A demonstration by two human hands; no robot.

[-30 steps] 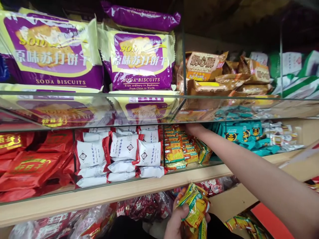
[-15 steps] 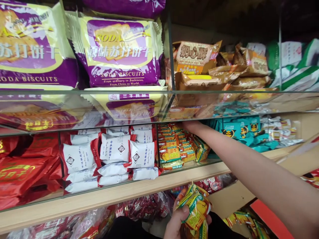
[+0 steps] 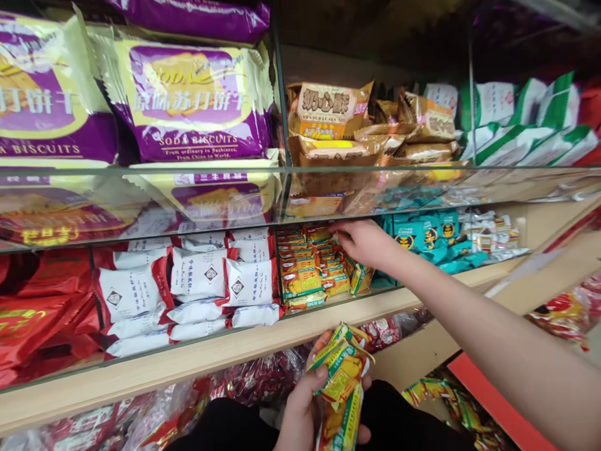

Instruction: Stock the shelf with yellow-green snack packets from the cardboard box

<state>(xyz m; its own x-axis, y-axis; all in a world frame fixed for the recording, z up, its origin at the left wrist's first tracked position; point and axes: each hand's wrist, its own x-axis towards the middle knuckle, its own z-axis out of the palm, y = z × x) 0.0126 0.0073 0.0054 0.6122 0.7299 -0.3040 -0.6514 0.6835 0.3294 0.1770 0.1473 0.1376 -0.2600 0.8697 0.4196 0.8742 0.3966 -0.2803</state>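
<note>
My left hand [image 3: 307,401] is wrapped round several yellow-green biscuit packets [image 3: 345,369] below the shelf edge. My right hand [image 3: 364,241] reaches into the lower shelf compartment holding rows of small yellow-green packets [image 3: 303,279]. Its fingers are bent over the back rows, at a small packet [image 3: 322,233]; whether they grip it is not clear. A glass divider stands left of these packets, beside white and red packets [image 3: 248,282]. Teal packets [image 3: 425,235] lie just right of my right hand.
Above, a glass-fronted shelf [image 3: 211,169] holds purple soda biscuit packs [image 3: 188,100] and brown packets [image 3: 328,113]. Red packets [image 3: 44,307] fill the lower left. Under the wooden shelf edge [image 3: 188,354] are bagged red packets and a red panel [image 3: 502,401].
The view has shifted, so the shelves appear further left. My right hand, partly hidden behind the upper shelf before, now shows with its fingers bent. My left hand still holds its packets.
</note>
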